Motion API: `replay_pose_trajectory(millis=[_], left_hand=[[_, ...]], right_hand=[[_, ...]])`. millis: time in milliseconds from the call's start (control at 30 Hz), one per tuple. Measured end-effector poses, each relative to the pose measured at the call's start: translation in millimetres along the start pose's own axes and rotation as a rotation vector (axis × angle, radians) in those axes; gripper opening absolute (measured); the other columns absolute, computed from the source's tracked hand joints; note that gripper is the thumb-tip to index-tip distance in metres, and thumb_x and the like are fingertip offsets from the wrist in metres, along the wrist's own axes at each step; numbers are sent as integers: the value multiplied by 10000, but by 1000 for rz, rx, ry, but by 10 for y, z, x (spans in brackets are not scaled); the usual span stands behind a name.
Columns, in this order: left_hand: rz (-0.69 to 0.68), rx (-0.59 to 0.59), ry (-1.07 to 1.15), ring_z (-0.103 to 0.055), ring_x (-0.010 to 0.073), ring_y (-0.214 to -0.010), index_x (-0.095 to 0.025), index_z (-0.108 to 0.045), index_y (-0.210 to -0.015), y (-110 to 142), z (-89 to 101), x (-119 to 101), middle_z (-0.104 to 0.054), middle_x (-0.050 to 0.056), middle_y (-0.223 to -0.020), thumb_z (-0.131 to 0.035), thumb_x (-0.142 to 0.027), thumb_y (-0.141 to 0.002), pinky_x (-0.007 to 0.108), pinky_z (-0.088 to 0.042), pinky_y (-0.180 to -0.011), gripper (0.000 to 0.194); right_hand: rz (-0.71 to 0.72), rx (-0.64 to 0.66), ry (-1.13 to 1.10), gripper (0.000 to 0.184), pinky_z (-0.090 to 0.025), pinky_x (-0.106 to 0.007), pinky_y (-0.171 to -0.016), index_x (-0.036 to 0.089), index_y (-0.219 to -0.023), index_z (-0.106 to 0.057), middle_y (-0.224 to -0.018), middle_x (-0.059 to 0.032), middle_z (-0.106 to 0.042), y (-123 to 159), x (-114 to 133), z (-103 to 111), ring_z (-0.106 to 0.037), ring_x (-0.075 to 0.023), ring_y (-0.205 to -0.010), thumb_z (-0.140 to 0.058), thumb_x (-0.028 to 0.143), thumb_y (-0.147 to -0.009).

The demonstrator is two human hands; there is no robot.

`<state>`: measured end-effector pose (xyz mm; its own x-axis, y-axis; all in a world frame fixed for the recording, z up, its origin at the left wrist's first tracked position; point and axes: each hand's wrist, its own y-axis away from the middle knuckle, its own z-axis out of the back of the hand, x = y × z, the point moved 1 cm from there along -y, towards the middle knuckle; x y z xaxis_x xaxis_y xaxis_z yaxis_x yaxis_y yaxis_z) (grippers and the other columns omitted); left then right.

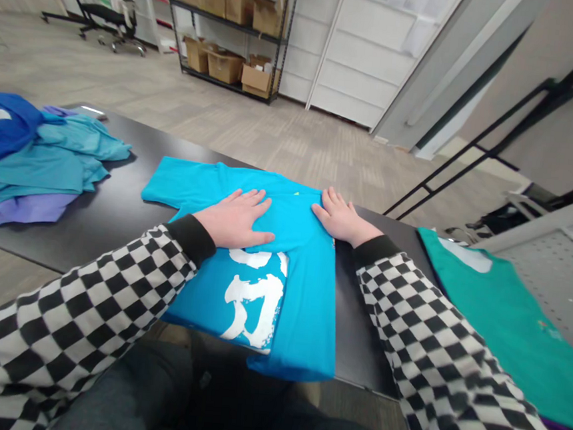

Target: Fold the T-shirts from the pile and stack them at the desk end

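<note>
Grey floor, dark surface, and a blue shirt under a flat left hand and right hand

Beyond the blue shirt, the floor runs back to a white cabinet and a black shelving unit loaded with cardboard boxes. Further off, beyond the shirt and to its left, stands an office chair.

The surface stretches out on both sides of the shirt. A heap of teal, dark blue and purple garments lies to its left; a green garment lies to its right.

The shirt itself is laid out directly before the person, partly folded, its white print showing on the near part. Both arms, in black-and-white checkered sleeves, reach forward from either side and converge on it.

The left hand rests palm down on the shirt's middle, fingers pointing away and thumb spread out to the right. The right hand presses palm down at the shirt's far right corner, fingers slightly parted, thumb angled toward the left hand. Black cuffs end both sleeves at the wrists.
</note>
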<state>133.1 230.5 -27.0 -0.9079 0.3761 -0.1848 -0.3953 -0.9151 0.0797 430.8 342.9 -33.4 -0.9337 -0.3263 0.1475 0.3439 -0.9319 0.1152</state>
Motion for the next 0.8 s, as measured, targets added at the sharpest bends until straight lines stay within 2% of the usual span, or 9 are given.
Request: replay_pose_trajectory(millis=[100,200,333,400,467,600,700,800], left_hand=[[3,6,-3,-113,381,-1814,-101,-280,-1853,10,8,-7,-127,198,-1928,-424,-840,-1033,562,-69,-1456,1114],[-3,3,4,-122,393,-1811,-88,-285,-1850,19,14,-7,-131,206,-1926,-424,-835,-1038,572,-80,-1455,1112],[-16,-3,18,-121,383,-1812,-78,-295,-1844,19,16,-6,-147,217,-1922,-438,-817,-1042,573,-68,-1455,1101],[-13,-3,21,-118,380,-1813,-85,-300,-1844,16,16,-6,-144,218,-1923,-450,-818,-1036,572,-65,-1454,1101],[-8,-2,25,-121,383,-1813,-93,-303,-1845,16,17,-8,-144,214,-1924,-458,-823,-1030,566,-65,-1453,1104],[-10,-4,28,-134,393,-1809,-84,-308,-1841,20,28,-5,-148,219,-1922,-453,-817,-1031,557,-66,-1453,1102],[-9,7,29,-126,400,-1809,-81,-311,-1839,25,36,10,-144,224,-1921,-466,-805,-1027,568,-72,-1451,1099],[-3,17,53,-119,393,-1811,-78,-318,-1837,28,37,0,-152,226,-1921,-496,-794,-1013,580,-75,-1454,1106]], right_hand=[[0,13,12,981,-128,-718,-1429,120,-1874,-173,-1937,-170,-58,-27,-49,-46,-107,-409,-1800,-221,752,-1126],[6,-16,30,976,-101,-736,-1427,120,-1871,-193,-1936,-171,-93,-15,-54,-39,-100,-425,-1799,-245,745,-1123],[6,-91,48,843,-80,-766,-1418,115,-1843,-304,-1925,-160,-193,-13,-158,34,-126,-451,-1791,-290,589,-1146],[-8,-75,27,776,-84,-800,-1403,169,-1842,-336,-1919,-127,-239,-28,-241,57,-167,-458,-1783,-279,527,-1156],[-22,-36,-2,764,-96,-820,-1393,224,-1856,-315,-1918,-96,-247,-44,-308,56,-184,-462,-1778,-258,545,-1166],[-35,-18,0,795,-97,-809,-1400,222,-1873,-260,-1930,-82,-205,-56,-378,25,-160,-454,-1785,-224,593,-1170],[-24,-137,62,738,-84,-838,-1382,212,-1822,-400,-1917,-93,-271,-63,-443,25,-191,-466,-1776,-210,531,-1185],[-51,-232,121,667,-95,-868,-1358,202,-1688,-599,-1876,-113,-381,-78,-543,37,-243,-492,-1753,-295,512,-1182]])
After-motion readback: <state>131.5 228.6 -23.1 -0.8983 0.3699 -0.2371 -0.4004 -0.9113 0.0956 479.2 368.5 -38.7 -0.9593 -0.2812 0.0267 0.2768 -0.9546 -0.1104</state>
